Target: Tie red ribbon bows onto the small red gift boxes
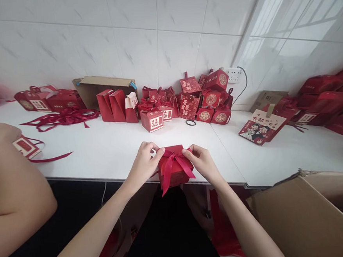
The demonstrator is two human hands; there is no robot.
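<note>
A small red gift box [174,170] rests at the front edge of the white table [108,148], with a red ribbon [174,161] tied in a bow on its top. My left hand [145,157] pinches the bow's left loop. My right hand [198,160] pinches the right loop. Both hands have their fingers closed on the ribbon, and the ribbon's tails hang down over the front of the box.
Several red gift boxes [187,100] are piled against the tiled wall, with flat red bags [114,105] and an open carton [104,86] beside them. Loose ribbons [62,117] lie at left. Another person's arm [14,190] reaches in at left. A cardboard box [309,216] stands at lower right.
</note>
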